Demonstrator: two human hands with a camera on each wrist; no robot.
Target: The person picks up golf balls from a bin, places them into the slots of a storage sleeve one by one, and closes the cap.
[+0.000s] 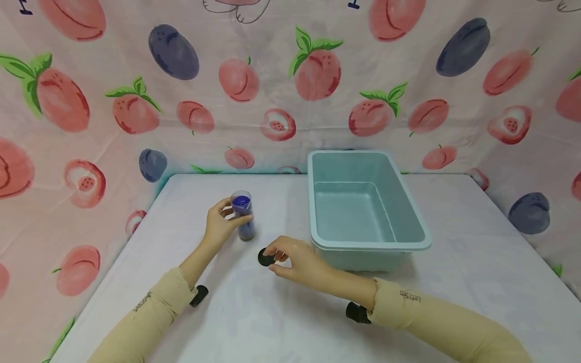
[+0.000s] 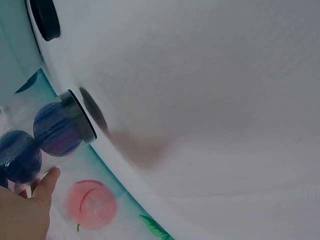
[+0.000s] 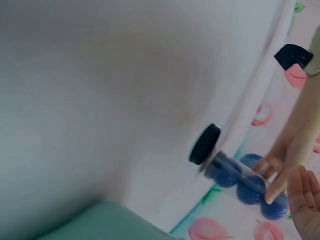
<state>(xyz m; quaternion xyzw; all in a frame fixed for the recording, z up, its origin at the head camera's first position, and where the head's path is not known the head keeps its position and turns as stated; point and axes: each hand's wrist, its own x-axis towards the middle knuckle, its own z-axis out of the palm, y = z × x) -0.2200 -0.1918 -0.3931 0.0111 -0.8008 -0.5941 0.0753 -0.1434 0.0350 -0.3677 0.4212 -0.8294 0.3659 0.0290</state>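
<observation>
My left hand (image 1: pixel 220 227) grips a clear tube (image 1: pixel 246 227) with its thumb and fingers around the side. Several dark blue balls (image 2: pixel 57 129) are stacked inside it, and the tube's top has no lid on it. The tube stands nearly upright, its dark base close over the table. A round black lid (image 1: pixel 265 258) lies on the table just right of the tube. Over it is my right hand (image 1: pixel 301 259), fingertips overlapping the lid in the head view. In the right wrist view the fingers (image 3: pixel 302 192) show loosely bent, apart from the lid (image 3: pixel 205 144).
A light blue-green plastic basin (image 1: pixel 369 246) stands on the white table (image 1: pixel 254 312), right behind my right hand. A fruit-patterned cloth (image 1: pixel 277 60) hangs at the back and sides. Black wrist cameras (image 1: pixel 198 296) sit at both cuffs.
</observation>
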